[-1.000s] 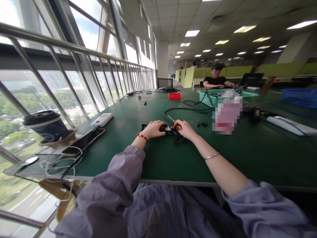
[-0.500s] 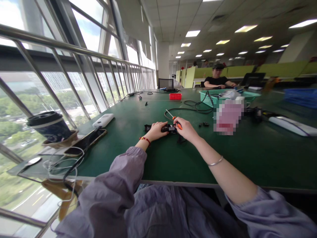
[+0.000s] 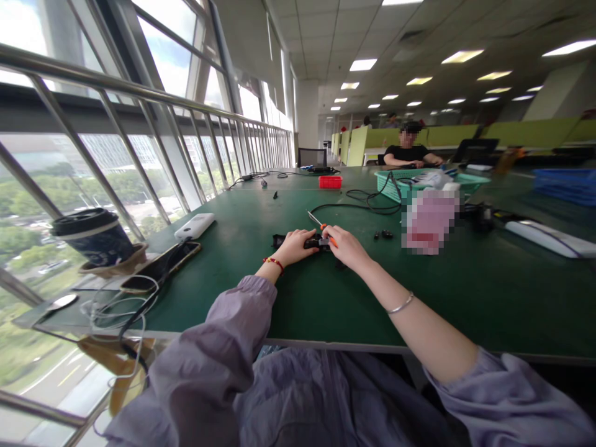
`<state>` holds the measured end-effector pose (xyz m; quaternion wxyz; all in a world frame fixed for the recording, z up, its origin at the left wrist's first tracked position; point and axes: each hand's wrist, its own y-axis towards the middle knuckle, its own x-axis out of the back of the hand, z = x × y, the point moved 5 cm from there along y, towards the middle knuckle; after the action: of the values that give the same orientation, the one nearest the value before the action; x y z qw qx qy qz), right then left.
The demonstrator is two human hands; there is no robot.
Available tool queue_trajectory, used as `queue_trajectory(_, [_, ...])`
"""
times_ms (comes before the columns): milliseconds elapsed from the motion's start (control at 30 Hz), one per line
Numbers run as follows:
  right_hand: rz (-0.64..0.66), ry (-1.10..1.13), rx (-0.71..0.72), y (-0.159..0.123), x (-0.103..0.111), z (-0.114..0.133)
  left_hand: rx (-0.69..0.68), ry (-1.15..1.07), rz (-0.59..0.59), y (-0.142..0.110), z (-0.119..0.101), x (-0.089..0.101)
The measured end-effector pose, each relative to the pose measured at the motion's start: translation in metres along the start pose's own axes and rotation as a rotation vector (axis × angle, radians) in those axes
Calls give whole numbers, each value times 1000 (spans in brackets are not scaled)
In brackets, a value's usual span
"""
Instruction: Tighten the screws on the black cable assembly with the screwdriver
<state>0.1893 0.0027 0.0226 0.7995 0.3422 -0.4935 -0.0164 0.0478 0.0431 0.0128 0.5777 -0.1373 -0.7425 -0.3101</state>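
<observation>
A long black device lies on the green table, its exact kind unclear. My left hand is closed over its middle, with the thumb pointing right along it. My right hand grips a screwdriver with an orange handle and a thin metal shaft, which points up and to the left, away from the device. The right fingers also touch the device's right end. A black cable runs behind both hands. Small black parts lie to the right of my right hand.
On the left are a coffee cup, a phone, a white power bank and tangled white cables. Farther back stand a red box and a green basket. A co-worker sits across the table.
My right hand has shifted slightly left with the screwdriver, whose tip now lies farther left and a little lower. My left hand has stayed in place on the black device.
</observation>
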Motion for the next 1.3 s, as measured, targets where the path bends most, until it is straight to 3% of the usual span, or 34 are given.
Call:
queue_trajectory(167, [-75, 66, -52, 0, 3, -5, 4, -14, -5, 0, 1, 0])
queue_trajectory(400, [-476, 253, -209, -7, 55, -25, 42, 12, -50, 3, -9, -5])
queue_trajectory(567, [-596, 527, -218, -10, 69, -28, 63, 0, -43, 4, -12, -9])
queue_trajectory(933, [-564, 597, -216, -10, 64, -16, 56, 35, -47, 3, -11, -8])
queue_trajectory(1300, [-504, 513, -239, -10, 60, -12, 51, 15, -46, 2, -10, -9])
